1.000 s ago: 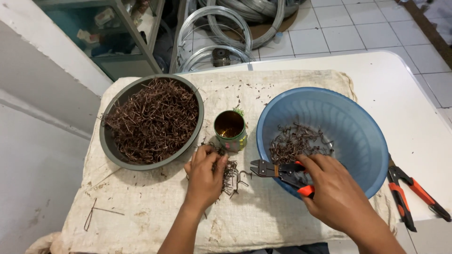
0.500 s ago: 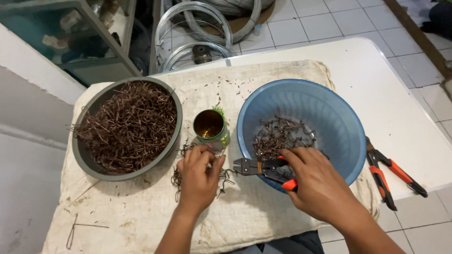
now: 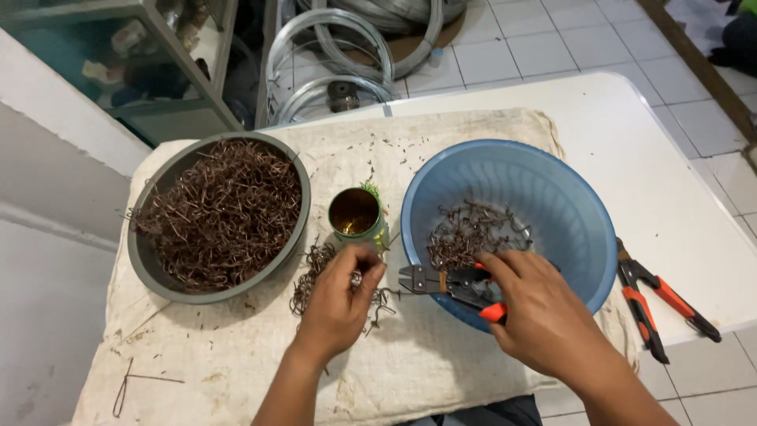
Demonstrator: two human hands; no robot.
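Observation:
My left hand [image 3: 341,304] pinches a small bent piece of rusty wire over a loose heap of wire hooks [image 3: 315,272] on the cloth, just below a small green tin can [image 3: 356,214]. My right hand [image 3: 544,319] grips a pair of pliers [image 3: 449,285] with orange and black handles, jaws pointing left toward the left hand's fingertips. The pliers lie across the front rim of a blue plastic basin [image 3: 552,197] that holds a small pile of wire hooks [image 3: 465,237].
A grey round bowl [image 3: 150,264] heaped with brown wire hooks stands at the left. A beige cloth [image 3: 441,371] covers the white table [image 3: 670,158]. Orange-handled cutters [image 3: 654,300] lie at the right edge. A bent wire [image 3: 130,383] lies front left. Wire coils [image 3: 339,47] sit on the floor behind.
The view has shifted slightly. My left hand lifted a wire piece from the heap and my right hand moved the pliers' jaws closer to it.

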